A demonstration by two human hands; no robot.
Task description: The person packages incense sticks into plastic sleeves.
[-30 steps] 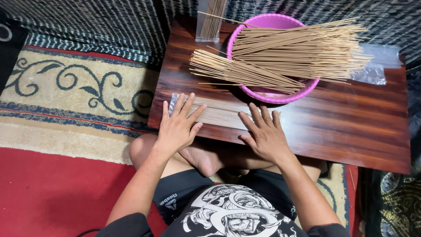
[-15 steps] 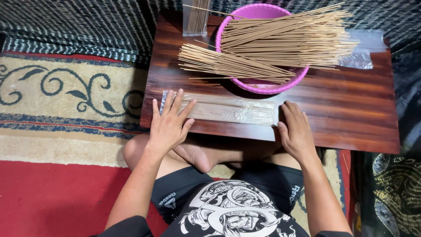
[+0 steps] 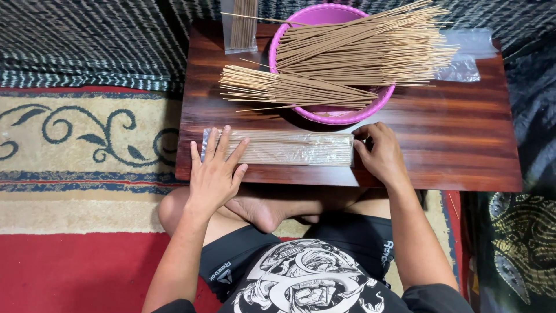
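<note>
We press a filled clear packet of incense sticks (image 3: pixel 289 148) flat, left hand (image 3: pixel 213 177) spread, right hand (image 3: pixel 379 153) cupping its end; beyond our hands, loose sticks (image 3: pixel 347 58) remain unpacked.

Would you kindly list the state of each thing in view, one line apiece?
Clear packet of sticks: filled, flat along the table's near edge.
Left hand: open, fingers spread on the packet's left end.
Right hand: at the packet's right end.
Pink basin: upright, loose sticks across its rim.
Upright packet: standing at the table's far edge.
</note>
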